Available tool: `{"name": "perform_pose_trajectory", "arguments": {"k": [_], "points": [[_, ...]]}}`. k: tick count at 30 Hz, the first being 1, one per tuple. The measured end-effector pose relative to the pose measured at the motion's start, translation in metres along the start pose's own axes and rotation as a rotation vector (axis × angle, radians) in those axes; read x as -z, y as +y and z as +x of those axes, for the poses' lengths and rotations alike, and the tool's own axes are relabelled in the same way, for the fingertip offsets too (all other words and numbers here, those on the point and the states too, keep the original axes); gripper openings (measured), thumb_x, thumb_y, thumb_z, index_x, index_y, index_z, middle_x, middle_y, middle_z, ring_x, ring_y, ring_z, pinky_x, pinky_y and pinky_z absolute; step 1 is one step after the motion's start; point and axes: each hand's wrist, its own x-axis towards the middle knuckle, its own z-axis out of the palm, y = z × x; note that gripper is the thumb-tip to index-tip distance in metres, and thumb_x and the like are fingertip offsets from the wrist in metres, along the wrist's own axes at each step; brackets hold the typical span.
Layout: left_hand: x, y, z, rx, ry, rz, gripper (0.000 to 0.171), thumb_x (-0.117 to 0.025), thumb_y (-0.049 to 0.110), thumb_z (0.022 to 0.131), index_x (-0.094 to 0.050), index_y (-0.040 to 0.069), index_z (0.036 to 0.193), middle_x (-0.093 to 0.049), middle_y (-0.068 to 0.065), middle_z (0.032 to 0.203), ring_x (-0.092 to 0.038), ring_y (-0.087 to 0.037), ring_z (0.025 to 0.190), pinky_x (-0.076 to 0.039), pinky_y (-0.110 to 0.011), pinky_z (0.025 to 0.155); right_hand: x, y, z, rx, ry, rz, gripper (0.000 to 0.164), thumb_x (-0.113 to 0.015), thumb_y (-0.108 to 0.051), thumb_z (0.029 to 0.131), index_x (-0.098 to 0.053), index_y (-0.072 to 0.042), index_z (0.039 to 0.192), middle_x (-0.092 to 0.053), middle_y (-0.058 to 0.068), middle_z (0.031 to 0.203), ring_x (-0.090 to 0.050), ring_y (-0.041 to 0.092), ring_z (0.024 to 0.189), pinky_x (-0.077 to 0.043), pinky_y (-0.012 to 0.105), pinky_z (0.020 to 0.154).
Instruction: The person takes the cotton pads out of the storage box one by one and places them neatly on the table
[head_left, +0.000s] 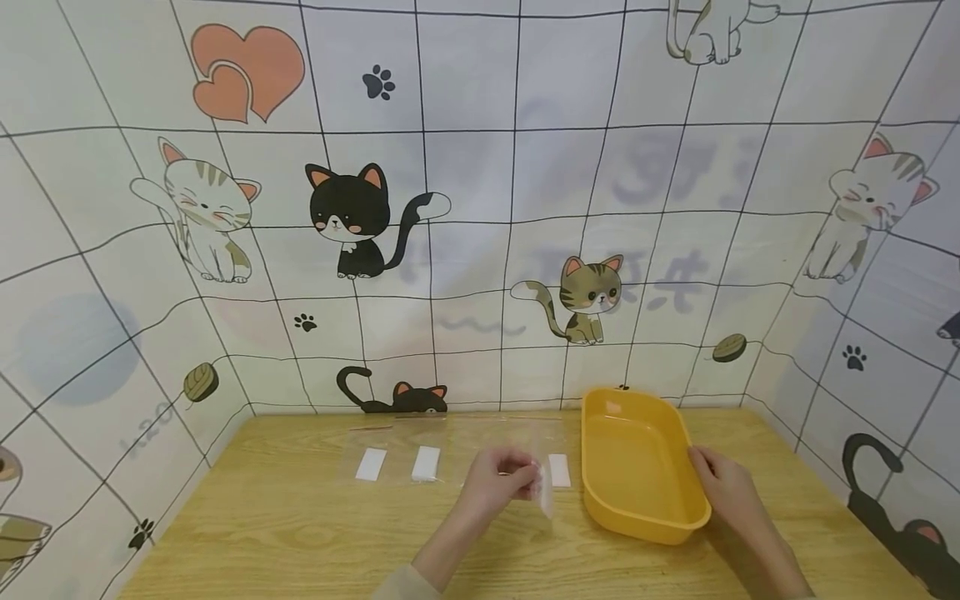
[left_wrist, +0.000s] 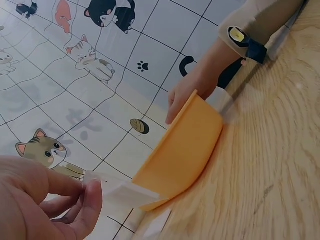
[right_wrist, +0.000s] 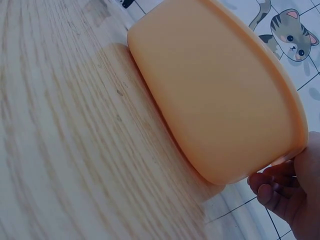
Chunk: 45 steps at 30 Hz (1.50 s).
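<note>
My left hand (head_left: 495,482) pinches the top of a small clear plastic bag with a white card in it (head_left: 546,490), which hangs beside the yellow basin (head_left: 637,527). In the left wrist view, thumb and forefinger hold the bag's edge, and its white card (left_wrist: 131,194) overlaps the basin's wall. On the basin's right side, my right hand (head_left: 726,490) grips the rim, with curled fingers under it in the right wrist view. The basin's inside shows no contents in the head view.
Several flat clear bags with white cards lie along the back of the wooden table (head_left: 300,533): a left card (head_left: 371,464), a middle card (head_left: 426,463) and a right card (head_left: 558,470) next to the basin. A cat-print cloth (head_left: 465,192) stands close behind and at both sides.
</note>
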Motion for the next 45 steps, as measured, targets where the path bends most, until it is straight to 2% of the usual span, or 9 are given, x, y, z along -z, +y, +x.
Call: {"name": "perform_pose_trajectory", "arguments": {"k": [6,11,19,28,32,35,39,45], "points": [[0.004,-0.006,-0.004,-0.002,0.017,0.049,0.01,-0.067,-0.003,0.093,-0.068,-0.01,0.1,-0.065,-0.009,0.086,-0.063,-0.014,0.071,-0.06,-0.031,0.069,0.0,0.0,0.0,0.014,0.007,0.005,0.051,-0.037,-0.025,0.111,-0.057,0.02,0.125,-0.061,0.038,0.119,-0.06,0.053,0.11,-0.051,0.061,0.088],[0.008,-0.009,-0.01,0.007,-0.001,0.062,0.008,-0.067,-0.004,0.092,-0.068,-0.01,0.097,-0.065,-0.008,0.083,-0.062,-0.013,0.07,-0.059,-0.028,0.066,0.0,0.0,0.0,0.019,0.011,-0.001,0.05,-0.037,-0.025,0.111,-0.057,0.019,0.124,-0.062,0.037,0.118,-0.06,0.052,0.109,-0.051,0.061,0.088],[0.012,-0.016,-0.017,0.021,-0.001,0.084,0.007,-0.066,-0.006,0.092,-0.067,-0.011,0.096,-0.064,-0.008,0.082,-0.061,-0.012,0.068,-0.058,-0.026,0.063,0.001,0.001,0.001,-0.016,-0.015,0.003,0.054,-0.035,-0.027,0.111,-0.054,0.021,0.128,-0.058,0.039,0.124,-0.057,0.054,0.114,-0.05,0.062,0.091],[0.017,-0.021,-0.023,0.034,0.019,0.158,0.003,-0.065,-0.005,0.092,-0.067,-0.008,0.091,-0.063,-0.005,0.077,-0.062,-0.012,0.064,-0.059,-0.029,0.061,-0.001,0.005,0.001,-0.023,-0.017,0.001,0.053,-0.036,-0.027,0.111,-0.055,0.02,0.128,-0.06,0.038,0.122,-0.059,0.052,0.112,-0.05,0.061,0.09],[0.022,-0.024,-0.026,0.02,0.031,0.215,0.005,-0.067,-0.005,0.091,-0.066,-0.006,0.086,-0.063,-0.005,0.072,-0.063,-0.012,0.062,-0.059,-0.03,0.058,0.0,0.004,0.001,-0.028,-0.019,0.001,0.054,-0.035,-0.028,0.111,-0.055,0.019,0.128,-0.059,0.038,0.123,-0.058,0.053,0.113,-0.05,0.061,0.091],[0.025,-0.028,-0.027,0.017,0.032,0.266,0.007,-0.068,-0.006,0.09,-0.067,-0.005,0.082,-0.064,-0.005,0.068,-0.061,-0.011,0.059,-0.057,-0.027,0.055,0.0,0.004,0.001,-0.026,-0.018,-0.003,0.054,-0.035,-0.029,0.111,-0.055,0.019,0.128,-0.06,0.038,0.123,-0.057,0.053,0.114,-0.049,0.062,0.091],[0.028,-0.032,-0.028,0.048,0.032,0.313,0.011,-0.067,-0.005,0.089,-0.068,-0.002,0.079,-0.063,-0.004,0.064,-0.058,-0.009,0.054,-0.053,-0.024,0.051,-0.001,0.003,0.001,-0.015,-0.009,0.0,0.053,-0.036,-0.028,0.111,-0.056,0.019,0.127,-0.061,0.037,0.121,-0.059,0.052,0.111,-0.05,0.061,0.09],[0.034,-0.037,-0.032,0.063,0.011,0.338,0.014,-0.067,-0.006,0.088,-0.067,-0.001,0.075,-0.062,-0.004,0.058,-0.057,-0.009,0.048,-0.051,-0.023,0.047,-0.001,0.002,0.001,-0.005,-0.004,-0.003,0.052,-0.035,-0.027,0.111,-0.056,0.019,0.126,-0.061,0.037,0.12,-0.058,0.054,0.112,-0.049,0.063,0.091]]}}
